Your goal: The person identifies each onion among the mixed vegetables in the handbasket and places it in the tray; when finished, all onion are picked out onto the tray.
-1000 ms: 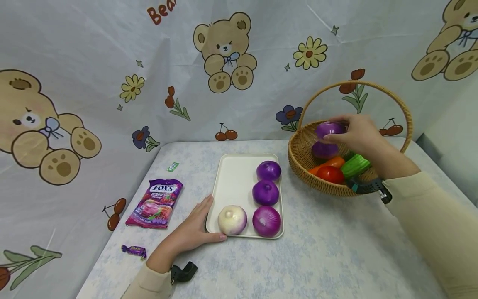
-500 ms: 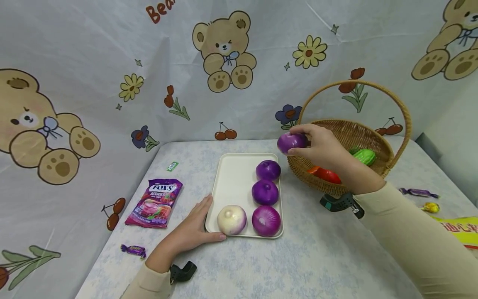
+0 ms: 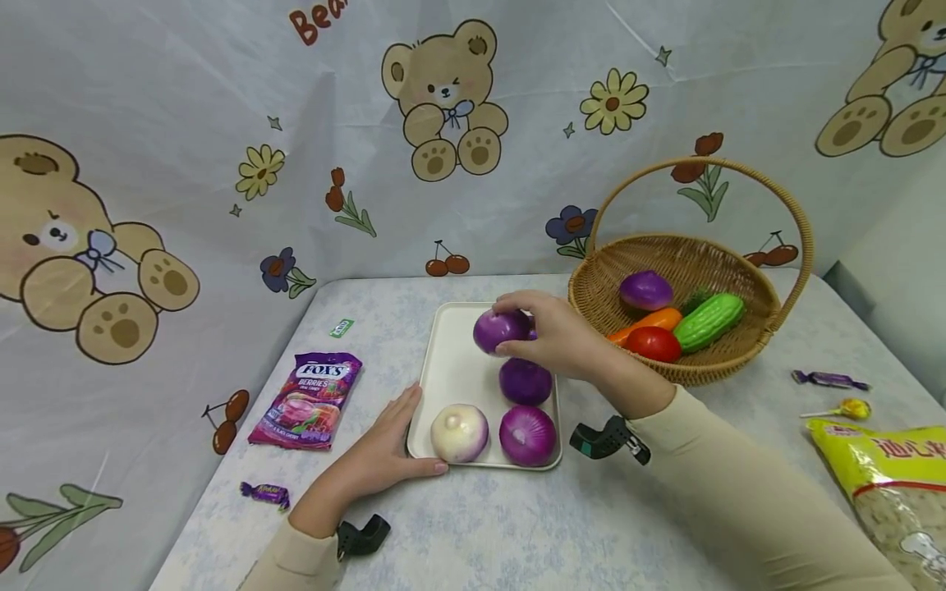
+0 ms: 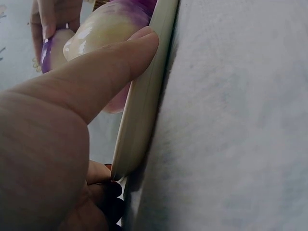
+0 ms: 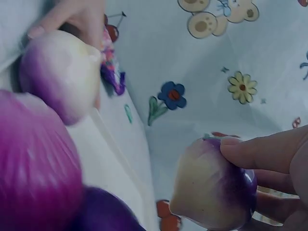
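My right hand (image 3: 557,332) pinches a purple onion (image 3: 498,331) by its sides, above the far right part of the cream tray (image 3: 454,349). In the right wrist view, this onion (image 5: 211,187) shows a pale underside. My left hand (image 3: 384,447) rests against the tray's near left corner, fingers along the left side and thumb (image 4: 120,60) on the front rim. On the tray, a white onion (image 3: 460,433) sits near that thumb. A magenta onion (image 3: 528,436) and a dark purple onion (image 3: 525,382) stand along the right side; another behind them is mostly hidden by the right hand.
Right of the tray, a wicker basket (image 3: 580,316) holds a purple onion (image 3: 646,290), carrot (image 3: 650,322), tomato (image 3: 654,344) and green cucumber-like vegetable (image 3: 709,322). A purple candy bag (image 3: 306,400) lies left; a lollipop (image 3: 850,409) and yellow bag (image 3: 887,476) lie right.
My right hand has lifted a purple onion out of the basket and carried it left over the tray. Another onion stays in the basket. My left hand has not moved.
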The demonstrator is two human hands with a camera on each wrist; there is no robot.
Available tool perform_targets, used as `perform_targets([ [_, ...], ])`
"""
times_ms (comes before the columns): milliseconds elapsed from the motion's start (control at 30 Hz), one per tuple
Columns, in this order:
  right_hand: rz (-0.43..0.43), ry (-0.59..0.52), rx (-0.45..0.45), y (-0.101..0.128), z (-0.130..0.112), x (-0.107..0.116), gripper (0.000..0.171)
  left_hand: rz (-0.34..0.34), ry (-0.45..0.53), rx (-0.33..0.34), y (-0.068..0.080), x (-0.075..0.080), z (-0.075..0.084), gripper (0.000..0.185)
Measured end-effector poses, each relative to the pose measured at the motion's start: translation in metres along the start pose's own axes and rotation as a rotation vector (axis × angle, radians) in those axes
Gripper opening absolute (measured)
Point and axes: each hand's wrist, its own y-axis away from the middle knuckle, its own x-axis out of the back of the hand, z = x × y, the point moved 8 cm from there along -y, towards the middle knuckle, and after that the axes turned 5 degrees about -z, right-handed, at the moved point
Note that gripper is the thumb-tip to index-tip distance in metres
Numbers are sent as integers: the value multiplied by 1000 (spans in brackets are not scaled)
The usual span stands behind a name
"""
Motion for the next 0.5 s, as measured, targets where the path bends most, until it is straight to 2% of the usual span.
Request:
perform_targets([
  [233,-87,36,39,-6,-1,-48,47,-12,0,10,-1,-1,-1,133],
  [500,-138,63,52,-11,2,-73,49,-12,-6,6,0,0,-1,133],
])
